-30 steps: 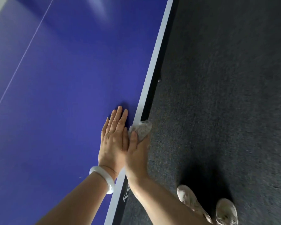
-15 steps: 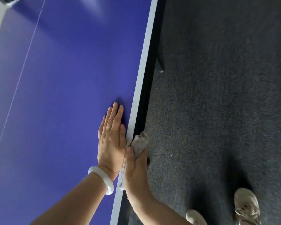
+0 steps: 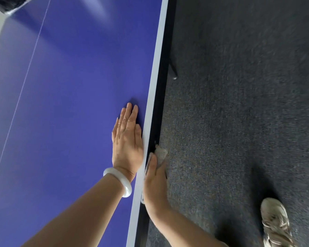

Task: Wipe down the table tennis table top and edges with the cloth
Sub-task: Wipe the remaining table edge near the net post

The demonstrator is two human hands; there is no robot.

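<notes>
Resting flat on the blue top of the bench (image 3: 75,132), the left hand (image 3: 127,139) lies released. Its fingers are straight and close together, pointing away from the person, and its thumb side is just beside the white border stripe (image 3: 156,68) that runs along the bench's long side. A white bangle (image 3: 119,180) circles the left wrist.

The right hand (image 3: 154,179) is over the rim, at the dark side edge (image 3: 165,77) of the bench, grasping a pale grey cloth (image 3: 161,154). Its thumb lies along the top of the cloth near the border stripe. The other fingers are hidden behind the hand and cloth, so how far they curl cannot be seen. A crumpled end of the cloth sticks out ahead of the hand, touching the dark side edge, and a smaller bit shows by the heel of the hand against the stripe. The two hands sit side by side, with only the stripe between them.

A thin white line (image 3: 25,82) crosses the blue top well to the left. Beyond the edge, a dark leg (image 3: 173,68) stands on grey carpet (image 3: 239,122), and a pale laced shoe (image 3: 275,223) rests on the carpet at the lower right.
</notes>
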